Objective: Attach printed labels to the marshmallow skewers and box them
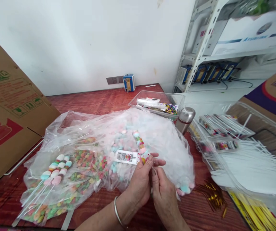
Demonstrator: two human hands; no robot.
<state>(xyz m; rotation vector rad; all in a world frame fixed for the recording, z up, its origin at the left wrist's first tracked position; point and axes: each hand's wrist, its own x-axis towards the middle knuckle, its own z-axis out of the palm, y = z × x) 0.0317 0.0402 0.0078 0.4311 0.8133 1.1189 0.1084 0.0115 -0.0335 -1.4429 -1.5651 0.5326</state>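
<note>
A candy skewer (141,145) of pastel marshmallows and gummy rings leans away from me at the middle of the table, apparently in a clear dotted wrapper. My left hand (139,179), with a silver bangle on the wrist, grips its lower end; some fingers stretch out beyond. A white printed label card (126,157) sticks out leftward beside the skewer's base. My right hand (165,194) presses thumb and fingers together against my left at that base; what it pinches is hidden. Under and behind lie clear bags of marshmallows (118,141) and gummy rings (87,160).
Several finished skewers (57,170) rest on the bags at left. At right are gold twist ties (212,197), a clear bin of white sticks (251,170) and yellow strips (255,211). Behind stand a steel flask (185,119) and a plastic tray (157,112). A cardboard box (10,112) borders the left.
</note>
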